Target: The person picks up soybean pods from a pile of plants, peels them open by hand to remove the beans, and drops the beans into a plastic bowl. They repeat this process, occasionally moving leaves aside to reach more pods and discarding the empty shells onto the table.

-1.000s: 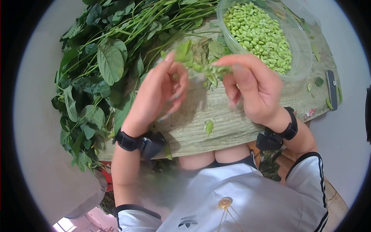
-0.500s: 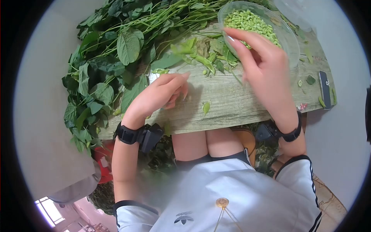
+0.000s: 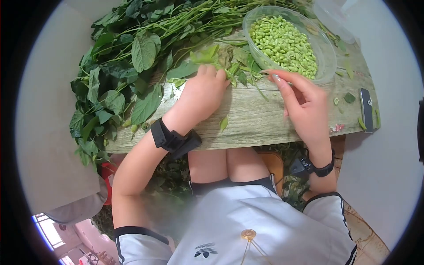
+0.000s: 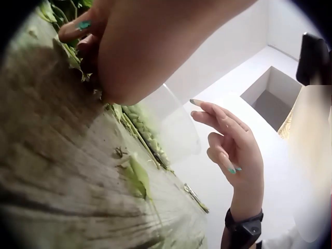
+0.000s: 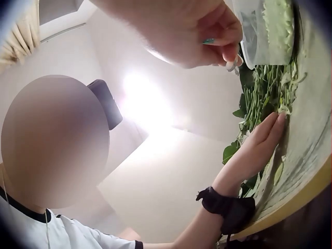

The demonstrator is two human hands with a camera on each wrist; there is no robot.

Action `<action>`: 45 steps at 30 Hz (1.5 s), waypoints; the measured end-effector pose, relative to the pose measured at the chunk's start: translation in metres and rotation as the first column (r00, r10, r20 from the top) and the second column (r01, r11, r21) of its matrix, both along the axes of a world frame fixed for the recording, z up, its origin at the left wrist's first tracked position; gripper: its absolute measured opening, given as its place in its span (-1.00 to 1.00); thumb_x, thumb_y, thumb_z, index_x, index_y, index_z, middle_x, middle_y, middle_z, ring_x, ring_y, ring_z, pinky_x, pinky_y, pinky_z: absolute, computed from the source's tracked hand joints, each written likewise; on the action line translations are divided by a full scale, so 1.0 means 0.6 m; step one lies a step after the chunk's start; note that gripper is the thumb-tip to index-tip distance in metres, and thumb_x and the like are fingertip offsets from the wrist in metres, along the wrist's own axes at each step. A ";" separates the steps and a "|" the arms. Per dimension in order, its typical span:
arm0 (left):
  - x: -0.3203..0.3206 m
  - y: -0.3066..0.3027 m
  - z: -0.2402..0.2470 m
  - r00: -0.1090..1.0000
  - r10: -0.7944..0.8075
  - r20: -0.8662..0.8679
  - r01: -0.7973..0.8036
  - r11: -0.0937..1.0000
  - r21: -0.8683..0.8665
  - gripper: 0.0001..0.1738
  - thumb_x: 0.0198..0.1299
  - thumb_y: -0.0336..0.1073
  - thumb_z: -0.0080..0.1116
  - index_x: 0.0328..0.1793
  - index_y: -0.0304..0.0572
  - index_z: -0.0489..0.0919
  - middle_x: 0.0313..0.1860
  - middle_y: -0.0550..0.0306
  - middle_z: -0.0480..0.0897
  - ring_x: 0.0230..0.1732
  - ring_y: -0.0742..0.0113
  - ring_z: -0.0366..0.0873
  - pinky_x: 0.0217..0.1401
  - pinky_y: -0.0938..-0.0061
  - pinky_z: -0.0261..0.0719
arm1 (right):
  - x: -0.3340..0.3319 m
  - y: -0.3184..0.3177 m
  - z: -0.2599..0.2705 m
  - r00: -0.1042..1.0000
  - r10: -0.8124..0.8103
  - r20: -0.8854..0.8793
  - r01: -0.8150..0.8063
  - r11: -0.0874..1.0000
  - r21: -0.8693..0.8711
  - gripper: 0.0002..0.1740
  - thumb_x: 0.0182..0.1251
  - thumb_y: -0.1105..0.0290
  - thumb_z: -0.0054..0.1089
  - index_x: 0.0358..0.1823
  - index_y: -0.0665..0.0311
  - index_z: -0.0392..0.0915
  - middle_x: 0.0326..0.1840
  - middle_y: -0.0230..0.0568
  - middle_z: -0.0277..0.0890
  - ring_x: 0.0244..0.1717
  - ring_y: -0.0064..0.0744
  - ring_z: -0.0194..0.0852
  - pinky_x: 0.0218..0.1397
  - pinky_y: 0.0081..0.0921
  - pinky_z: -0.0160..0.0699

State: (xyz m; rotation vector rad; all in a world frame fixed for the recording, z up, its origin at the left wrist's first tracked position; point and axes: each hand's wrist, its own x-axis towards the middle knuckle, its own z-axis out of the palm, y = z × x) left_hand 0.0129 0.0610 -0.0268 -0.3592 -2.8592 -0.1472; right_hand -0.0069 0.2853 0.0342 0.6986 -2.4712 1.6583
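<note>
My left hand (image 3: 204, 92) is palm down on the wooden tabletop, its fingertips among green bean pods and pod pieces (image 3: 178, 82). In the left wrist view its fingers (image 4: 77, 30) reach in at the pods, partly hidden by the hand; the right wrist view shows them rather straight. My right hand (image 3: 307, 99) hovers just in front of a clear plastic bowl (image 3: 327, 59) heaped with shelled green beans (image 3: 282, 44). Thumb and forefinger lie near each other there, and nothing shows between them. In the left wrist view the right hand's fingers are loosely bent.
Leafy bean stalks (image 3: 145, 53) cover the far left of the tabletop (image 3: 260, 128). A loose pod (image 3: 224, 123) lies near the front edge. At the right edge is a dark phone-like slab (image 3: 366, 110) with pods beside it. A clear lid or container (image 3: 333, 20) stands behind the bowl.
Both hands were together at a pod, then parted, the right one going over the bowl. Now the right hand has drawn back from the beans, and the left has reached forward to the pods.
</note>
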 end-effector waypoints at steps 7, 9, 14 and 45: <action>0.000 -0.003 0.006 0.997 -0.074 0.007 0.074 0.990 -0.117 -0.81 0.17 -0.32 0.11 -0.19 -0.29 0.43 -0.27 -0.07 0.52 -0.11 0.00 0.51 -0.12 0.21 0.57 | 0.010 0.009 0.000 0.997 0.073 -0.003 -0.072 0.995 0.073 -0.80 0.35 0.48 0.18 -0.05 0.29 0.66 -0.28 -0.25 0.63 -0.61 -0.61 0.29 -0.52 -0.61 0.29; 0.002 -0.006 0.012 0.995 -0.098 0.020 0.099 0.994 -0.038 -0.82 0.16 -0.34 0.10 -0.23 -0.31 0.43 -0.28 -0.09 0.52 -0.13 0.00 0.52 -0.12 0.17 0.56 | 0.013 0.019 0.002 0.993 0.108 -0.052 -0.101 0.986 0.129 -0.80 0.34 0.48 0.18 -0.05 0.29 0.65 -0.26 -0.23 0.63 -0.61 -0.57 0.32 -0.52 -0.60 0.32; 0.014 -0.004 0.064 0.993 -0.022 0.120 -0.007 0.971 0.238 -0.84 0.18 -0.37 0.02 -0.33 -0.37 0.43 -0.40 -0.12 0.51 -0.31 0.07 0.53 -0.21 0.18 0.49 | 0.019 0.041 0.001 0.986 0.166 -0.035 -0.158 0.974 0.165 -0.80 0.32 0.48 0.18 -0.06 0.29 0.65 -0.23 -0.18 0.63 -0.51 -0.38 0.45 -0.39 -0.49 0.45; -0.040 0.032 0.198 0.976 -0.157 -0.150 0.200 0.920 0.336 -0.69 0.20 -0.23 0.22 0.02 -0.20 0.61 -0.09 0.05 0.61 -0.41 0.38 0.45 -0.35 0.43 0.43 | 0.064 -0.082 -0.109 0.766 0.445 -0.464 0.007 0.716 0.698 -0.67 0.33 0.09 0.14 -0.28 0.24 0.44 -0.55 -0.26 0.40 -0.60 -0.29 0.51 -0.61 -0.37 0.42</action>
